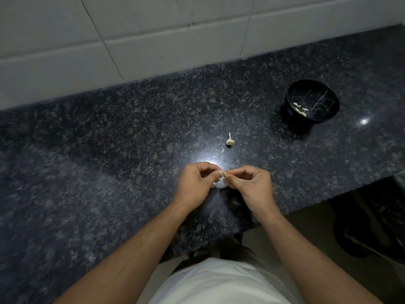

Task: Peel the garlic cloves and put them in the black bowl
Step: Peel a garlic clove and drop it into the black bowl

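Note:
My left hand (pixel 198 183) and my right hand (pixel 249 185) meet over the dark granite counter (pixel 109 150), and both pinch one small garlic cloves piece (pixel 225 174) between their fingertips. Most of that clove is hidden by the fingers. What is left of the garlic bulb (pixel 229 140), a pale stem with little on it, lies on the counter just beyond my hands. A curled scrap of peel (pixel 222 150) lies beside it. The black bowl (pixel 312 102) with thin gold veins stands at the far right and holds several peeled cloves (pixel 300 109).
A white tiled wall (pixel 153 36) rises behind the counter. The counter's front edge runs diagonally at the right, with a dark bag or bin (pixel 372 220) on the floor below it. A bright light glare sits on the counter under my hands.

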